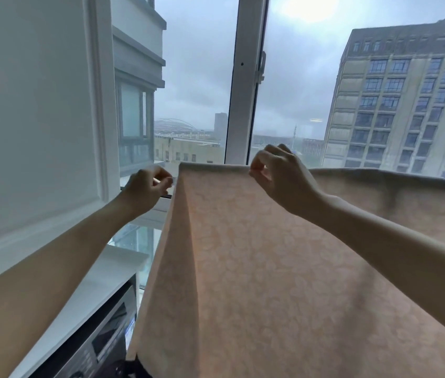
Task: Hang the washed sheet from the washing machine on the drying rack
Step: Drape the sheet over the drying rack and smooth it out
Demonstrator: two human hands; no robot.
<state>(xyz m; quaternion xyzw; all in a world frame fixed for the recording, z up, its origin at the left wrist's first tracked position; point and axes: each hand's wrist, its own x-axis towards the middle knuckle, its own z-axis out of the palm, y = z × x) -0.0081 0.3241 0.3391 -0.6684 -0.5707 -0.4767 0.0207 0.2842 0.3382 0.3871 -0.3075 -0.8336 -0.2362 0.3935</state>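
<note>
Right hand (278,178): fingers pinch the sheet (243,255) at its top fold. Left hand (145,188): fingers, just beside the sheet's edge, pinch a small white piece (165,181).

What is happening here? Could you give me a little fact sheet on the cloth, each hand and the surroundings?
sheet: pinkish with a faint pattern, draped over a top fold in front of the window; whatever bar carries it is hidden
right hand: pinches the sheet's top fold
left hand: fingers curled just beside the sheet's left edge; what it pinches is unclear
washing machine: lower left, under a white counter
window frame: white; grey sky and a tall building outside
</note>
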